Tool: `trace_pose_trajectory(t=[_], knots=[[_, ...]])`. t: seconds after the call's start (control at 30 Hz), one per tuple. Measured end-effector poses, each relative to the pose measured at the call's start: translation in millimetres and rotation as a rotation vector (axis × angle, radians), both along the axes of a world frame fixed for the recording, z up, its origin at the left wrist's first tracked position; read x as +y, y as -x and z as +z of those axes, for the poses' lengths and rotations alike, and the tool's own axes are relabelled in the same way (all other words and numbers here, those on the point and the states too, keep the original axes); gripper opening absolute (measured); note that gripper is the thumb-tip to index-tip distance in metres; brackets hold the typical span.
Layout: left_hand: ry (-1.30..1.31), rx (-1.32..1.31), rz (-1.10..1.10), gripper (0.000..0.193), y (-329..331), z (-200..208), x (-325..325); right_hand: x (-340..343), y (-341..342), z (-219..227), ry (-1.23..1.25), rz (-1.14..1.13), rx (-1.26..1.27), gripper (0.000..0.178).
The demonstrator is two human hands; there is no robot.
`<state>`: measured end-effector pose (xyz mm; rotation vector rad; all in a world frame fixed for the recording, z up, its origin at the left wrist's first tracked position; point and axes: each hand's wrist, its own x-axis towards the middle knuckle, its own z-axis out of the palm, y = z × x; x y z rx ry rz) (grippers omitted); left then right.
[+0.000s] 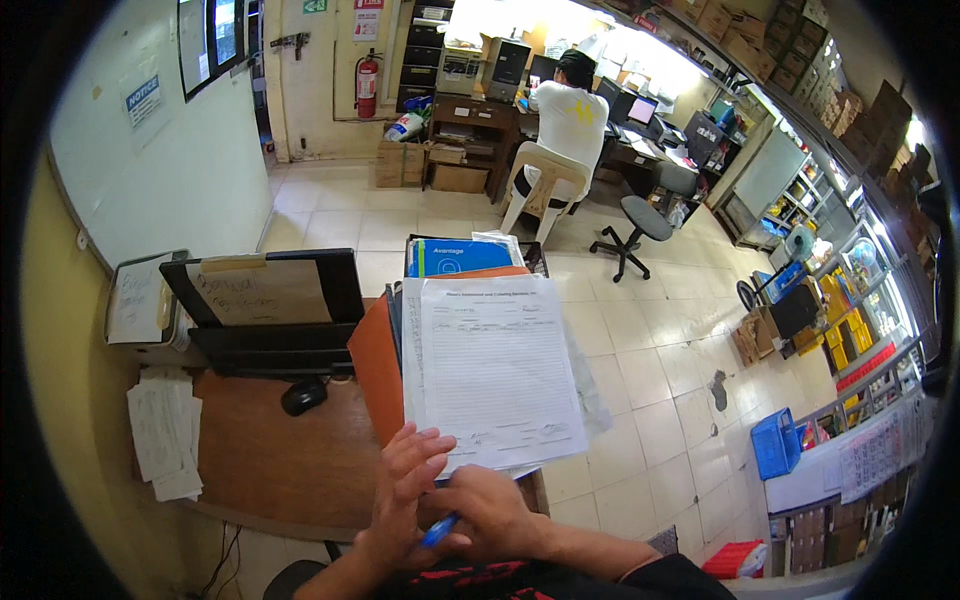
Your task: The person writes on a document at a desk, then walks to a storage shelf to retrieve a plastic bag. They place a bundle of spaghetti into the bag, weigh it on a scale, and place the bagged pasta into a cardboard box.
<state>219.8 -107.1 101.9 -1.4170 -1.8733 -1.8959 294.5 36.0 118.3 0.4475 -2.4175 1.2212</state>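
I see the blue pen (pixel 440 530) at the near edge of my view, caught between the person's two hands, just short of the stacked papers. The left hand (pixel 398 505) is open, its fingers stretched and slightly spread over the near left corner of a printed white form (pixel 500 385). The right hand (pixel 490 510) is bent inward beside it, knuckles up; its underside is hidden from me, so I cannot tell whether its fingers or the left thumb grip the pen.

The form lies uppermost on the stack, ruled with lines and carrying handwriting near its top and bottom. An orange folder (pixel 375 370) sticks out beneath it on the left, and a blue cover (pixel 455 258) shows beyond its far edge.

Left of the stack I make out the brown desk (pixel 285 460), with a black mouse (pixel 304 396) on it and a pile of white slips (pixel 165 430) at its left edge. Behind the mouse stands a black panel (pixel 342 290) with a handwritten sheet (pixel 255 295) on its face.

Farther off, a person in a white shirt (pixel 572 120) sits with their back to me on a pale plastic chair (pixel 550 178). A grey swivel chair (pixel 646 217) stands right of them, and a blue crate (pixel 774 445) sits at the right.
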Motion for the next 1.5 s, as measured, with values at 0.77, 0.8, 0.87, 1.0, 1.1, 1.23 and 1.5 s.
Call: trace_pose_trajectory(t=[0.77, 0.8, 0.87, 1.0, 1.1, 1.23, 1.5], knots=[[0.935, 0.517, 0.069, 0.070, 23.1, -33.9, 29.7, 85.0, 3.5, 12.0, 0.335, -0.374, -0.225, 0.038], [0.936, 0.501, 0.059, 0.070, 24.4, -32.2, 31.2, 82.9, 7.2, 13.3, 0.332, -0.453, -0.280, 0.033], [0.941, 0.475, 0.040, 0.071, 28.2, -28.6, 34.0, 89.4, 22.2, 15.1, 0.368, -0.416, -0.218, 0.030], [0.892, 0.465, 0.017, 0.069, 40.8, -24.3, 36.9, 98.5, 62.7, -0.9, 0.361, -0.322, 0.033, 0.054], [0.890, 0.461, -0.002, 0.067, 50.6, -24.6, 38.5, 107.6, 71.6, -11.5, 0.586, -0.193, -0.157, 0.061], [0.872, 0.418, -0.021, 0.066, 58.7, -29.8, 41.8, 106.8, 82.6, -23.7, 0.477, -0.262, -0.105, 0.047], [0.905, 0.342, -0.078, 0.069, 61.4, -34.4, 41.6, 119.3, 59.9, -9.0, 0.448, -0.393, -0.220, 0.054]])
